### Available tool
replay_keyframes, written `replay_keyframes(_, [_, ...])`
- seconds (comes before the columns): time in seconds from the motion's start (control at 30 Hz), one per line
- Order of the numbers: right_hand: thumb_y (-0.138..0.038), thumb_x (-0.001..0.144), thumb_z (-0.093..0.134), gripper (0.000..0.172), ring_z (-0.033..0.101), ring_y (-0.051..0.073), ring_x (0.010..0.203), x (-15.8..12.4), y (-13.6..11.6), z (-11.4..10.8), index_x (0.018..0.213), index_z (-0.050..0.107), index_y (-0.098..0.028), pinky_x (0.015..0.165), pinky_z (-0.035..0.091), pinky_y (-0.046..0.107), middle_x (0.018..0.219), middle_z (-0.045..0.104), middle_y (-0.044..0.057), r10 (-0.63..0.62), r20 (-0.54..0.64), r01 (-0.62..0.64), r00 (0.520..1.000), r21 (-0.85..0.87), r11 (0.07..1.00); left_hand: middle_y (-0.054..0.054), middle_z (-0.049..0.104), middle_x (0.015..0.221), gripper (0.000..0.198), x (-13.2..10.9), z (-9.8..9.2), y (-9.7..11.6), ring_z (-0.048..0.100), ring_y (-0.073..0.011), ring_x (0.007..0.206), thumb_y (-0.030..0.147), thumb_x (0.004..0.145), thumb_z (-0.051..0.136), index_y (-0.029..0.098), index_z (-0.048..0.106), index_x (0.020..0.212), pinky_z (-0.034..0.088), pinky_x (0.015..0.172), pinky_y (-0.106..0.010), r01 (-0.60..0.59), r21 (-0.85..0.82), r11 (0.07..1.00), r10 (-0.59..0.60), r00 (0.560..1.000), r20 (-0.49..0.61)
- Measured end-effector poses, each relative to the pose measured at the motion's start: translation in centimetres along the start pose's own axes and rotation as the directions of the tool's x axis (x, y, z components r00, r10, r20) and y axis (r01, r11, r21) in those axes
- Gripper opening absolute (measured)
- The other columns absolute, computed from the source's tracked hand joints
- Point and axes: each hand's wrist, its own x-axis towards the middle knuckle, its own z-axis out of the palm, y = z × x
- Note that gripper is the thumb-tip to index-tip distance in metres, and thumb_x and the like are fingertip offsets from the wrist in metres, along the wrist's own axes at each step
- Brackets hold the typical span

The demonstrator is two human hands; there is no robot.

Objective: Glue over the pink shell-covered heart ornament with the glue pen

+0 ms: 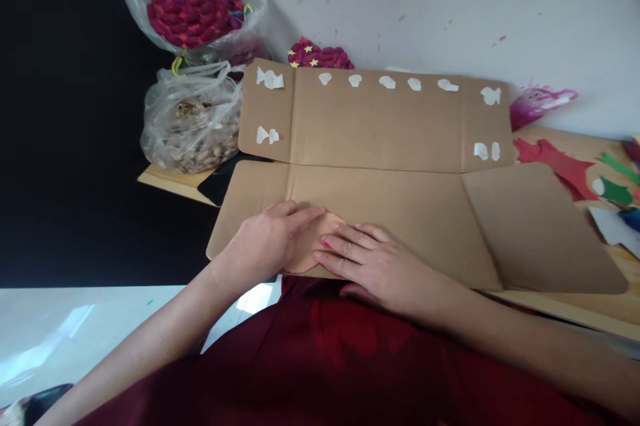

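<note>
A folded-out brown cardboard box sheet (380, 219) lies before me, creased, with side flaps at both ends. On its near panel is a thin, pale pinkish paper piece (311, 245), partly covered by both hands. My left hand (267, 239) rests on the left part of the paper with its index finger stretched out; the other fingers are partly hidden. Flat on the paper's right end and the cardboard lies my right hand (370, 256), its fingers extended and a little apart. Neither hand is wrapped around anything. Torn white patches (387, 83) stick to the far panel and its flaps.
Two clear plastic bags stand at the left: one holds dark red lumpy pieces (197, 16), the other brownish shells or nuts (205, 153). A similar red piece with yellow stars (320, 54) sits behind the cardboard. Red paper scraps (557, 166) and green scraps (615, 191) lie right.
</note>
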Motion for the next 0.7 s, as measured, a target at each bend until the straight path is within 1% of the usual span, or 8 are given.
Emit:
replay_keyframes(0.1, [-0.043, 0.101, 0.055, 0.051, 0.047, 0.029, 0.144, -0.6, 0.2, -0.4, 0.149, 0.050, -0.025, 0.111, 0.044, 0.051, 0.154, 0.055, 0.007, 0.035, -0.015, -0.035, 0.999, 0.010, 0.999, -0.003, 0.068, 0.124, 0.055, 0.1, -0.1, -0.1, 0.071, -0.0215, 0.103, 0.013, 0.096, 0.051, 0.038, 0.055, 0.145, 0.057, 0.071, -0.028, -0.004, -0.014, 1.000, 0.004, 1.000, 0.021])
replay_keyframes(0.2, [-0.049, 0.099, 0.057, 0.047, 0.057, 0.030, 0.131, -0.8, -0.1, -1.0, 0.137, 0.061, -0.022, 0.104, 0.049, 0.050, 0.142, 0.065, 0.010, 0.169, -0.087, -0.165, 0.982, 0.055, 0.985, -0.004, 0.067, 0.125, 0.055, 0.1, 0.1, -0.3, 0.071, -0.0214, 0.104, 0.012, 0.097, 0.048, 0.039, 0.054, 0.146, 0.057, 0.072, -0.029, -0.008, -0.020, 1.000, 0.008, 1.000, 0.005])
replay_keyframes(0.27, [-0.051, 0.092, 0.065, 0.056, 0.058, 0.033, 0.123, -0.4, -0.5, -1.3, 0.137, 0.060, -0.017, 0.101, 0.050, 0.052, 0.136, 0.066, 0.015, 0.282, -0.147, -0.276, 0.948, 0.056, 0.959, -0.004, 0.068, 0.124, 0.050, 0.0, 0.3, -0.4, 0.070, -0.0217, 0.104, 0.018, 0.100, 0.046, 0.039, 0.055, 0.145, 0.057, 0.071, -0.029, -0.003, -0.026, 1.000, 0.002, 1.000, -0.025])
replay_keyframes(0.33, [-0.050, 0.086, 0.072, 0.069, 0.057, 0.035, 0.119, 0.2, -0.9, -1.5, 0.142, 0.054, -0.014, 0.099, 0.051, 0.053, 0.134, 0.064, 0.017, 0.362, -0.172, -0.360, 0.916, 0.045, 0.932, -0.004, 0.068, 0.122, 0.045, 0.0, 0.5, -0.4, 0.070, -0.0217, 0.103, 0.025, 0.102, 0.046, 0.040, 0.056, 0.144, 0.057, 0.070, -0.028, -0.002, -0.033, 0.999, 0.001, 0.999, -0.051])
replay_keyframes(0.4, [-0.050, 0.081, 0.077, 0.072, 0.057, 0.035, 0.114, 0.9, -1.3, -1.8, 0.139, 0.055, -0.012, 0.096, 0.052, 0.053, 0.127, 0.065, 0.017, 0.418, -0.148, -0.416, 0.896, 0.046, 0.908, -0.004, 0.068, 0.120, 0.043, -0.1, 0.5, -0.3, 0.070, -0.0214, 0.102, 0.029, 0.103, 0.047, 0.040, 0.056, 0.143, 0.056, 0.069, -0.027, -0.002, -0.028, 1.000, 0.000, 0.998, -0.064])
replay_keyframes(0.53, [-0.059, 0.067, 0.086, 0.071, 0.059, 0.035, 0.104, 2.5, -1.1, -2.2, 0.117, 0.064, -0.013, 0.090, 0.054, 0.052, 0.106, 0.067, 0.015, 0.503, -0.087, -0.501, 0.860, 0.050, 0.864, -0.004, 0.068, 0.119, 0.046, -0.2, 0.6, -0.2, 0.070, -0.0211, 0.100, 0.026, 0.101, 0.050, 0.040, 0.055, 0.144, 0.055, 0.066, -0.026, -0.004, 0.002, 1.000, 0.004, 0.998, -0.066])
replay_keyframes(0.6, [-0.063, 0.062, 0.088, 0.072, 0.060, 0.036, 0.104, 3.0, -0.8, -2.2, 0.109, 0.064, -0.014, 0.088, 0.054, 0.051, 0.105, 0.066, 0.014, 0.531, -0.088, -0.526, 0.843, 0.074, 0.847, -0.004, 0.068, 0.119, 0.046, -0.2, 0.6, -0.2, 0.070, -0.0213, 0.099, 0.024, 0.101, 0.050, 0.039, 0.056, 0.144, 0.055, 0.065, -0.027, -0.002, 0.009, 1.000, 0.003, 0.998, -0.070])
replay_keyframes(0.7, [-0.061, 0.063, 0.087, 0.066, 0.061, 0.035, 0.104, 3.5, -0.6, -2.1, 0.104, 0.062, -0.016, 0.088, 0.055, 0.052, 0.105, 0.066, 0.014, 0.565, -0.092, -0.554, 0.820, 0.123, 0.823, -0.005, 0.068, 0.119, 0.047, -0.2, 0.8, -0.4, 0.069, -0.0217, 0.100, 0.021, 0.100, 0.049, 0.037, 0.056, 0.144, 0.056, 0.068, -0.028, -0.022, -0.002, 1.000, 0.022, 0.998, -0.064])
